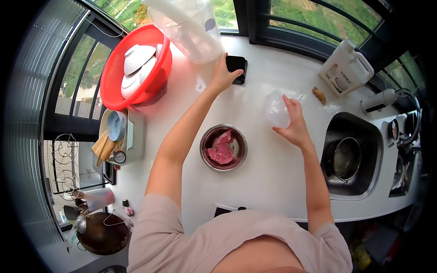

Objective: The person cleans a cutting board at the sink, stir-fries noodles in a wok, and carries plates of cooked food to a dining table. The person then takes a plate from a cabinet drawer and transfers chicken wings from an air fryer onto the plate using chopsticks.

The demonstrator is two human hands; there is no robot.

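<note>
My left hand [223, 76] reaches to the back of the counter with thumb and fingers spread. Its thumb lies over a black phone [237, 63], and its fingertips are close to the base of a tall clear plastic bin [195, 41]. Whether they touch either one, I cannot tell. In my right hand [295, 125] is a small translucent plastic box [276, 110], gripped at its right side above the counter. Between my forearms stands a round steel bowl [205, 160] with pieces of raw red meat [222, 150] inside.
A red basket [109, 75] of white bowls stands back left, above a utensil bin [136, 136]. Lower left is a dark wok [102, 234]. To the right are ginger [319, 95], a white jug [343, 70] and a sink [334, 184] holding a pot [347, 159].
</note>
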